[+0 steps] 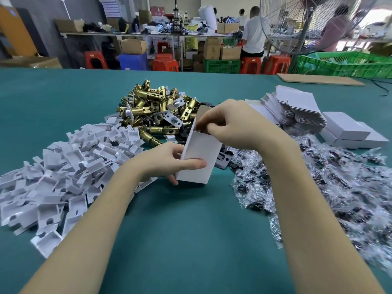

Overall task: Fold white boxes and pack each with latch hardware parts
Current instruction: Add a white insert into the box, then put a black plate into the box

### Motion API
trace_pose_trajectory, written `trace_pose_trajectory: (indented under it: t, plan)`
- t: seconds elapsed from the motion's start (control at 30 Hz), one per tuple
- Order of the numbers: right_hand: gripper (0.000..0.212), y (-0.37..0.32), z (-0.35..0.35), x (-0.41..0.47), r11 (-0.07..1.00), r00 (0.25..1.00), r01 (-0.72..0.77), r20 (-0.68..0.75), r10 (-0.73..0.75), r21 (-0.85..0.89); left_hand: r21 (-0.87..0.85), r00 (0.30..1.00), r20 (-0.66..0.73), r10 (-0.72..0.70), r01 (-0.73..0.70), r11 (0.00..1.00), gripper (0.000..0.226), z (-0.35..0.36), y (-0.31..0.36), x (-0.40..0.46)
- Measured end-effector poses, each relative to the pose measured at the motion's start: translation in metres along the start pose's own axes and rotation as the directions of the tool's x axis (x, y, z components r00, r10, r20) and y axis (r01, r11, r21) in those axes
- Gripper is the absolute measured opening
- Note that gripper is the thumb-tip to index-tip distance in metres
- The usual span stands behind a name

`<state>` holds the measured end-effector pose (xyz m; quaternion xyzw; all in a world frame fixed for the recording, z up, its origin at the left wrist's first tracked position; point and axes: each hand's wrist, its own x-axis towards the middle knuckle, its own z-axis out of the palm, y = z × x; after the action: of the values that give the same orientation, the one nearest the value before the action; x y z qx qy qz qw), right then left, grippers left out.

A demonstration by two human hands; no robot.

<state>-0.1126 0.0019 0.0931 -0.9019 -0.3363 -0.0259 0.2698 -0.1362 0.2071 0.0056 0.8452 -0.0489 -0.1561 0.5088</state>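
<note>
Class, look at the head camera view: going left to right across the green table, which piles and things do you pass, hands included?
Heap of white card inserts → left hand → white box held by both hands → right hand → stack of flat box blanks → finished white boxes.
</note>
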Motion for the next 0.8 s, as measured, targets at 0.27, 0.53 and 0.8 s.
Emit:
trace_pose_trajectory:
  t: [0.27,0.53,0.8]
  plan:
    - [0.021,0.027,0.0,0.004,0.978,0.895,-0.122,-0.407,0.182,0.169,-0.093,0.999,-0.043,-0.025,0.021,0.995,0.042,0.001,-0.004,-0.001]
    - [0.014,0.063,0.047,0.001,0.914,0.913,-0.394,0.072,0.401,-0.094,-0.144,1.0,-0.023,0.01,-0.013,0.989,0.055,-0.001,-0.011,0.0]
    - [0.024,0.062,0.053,0.005,0.853,0.879,-0.468,-0.019,0.477,-0.231,-0.119,1.0,-0.028,0.015,-0.018,0.993,0.059,-0.003,-0.011,0.0]
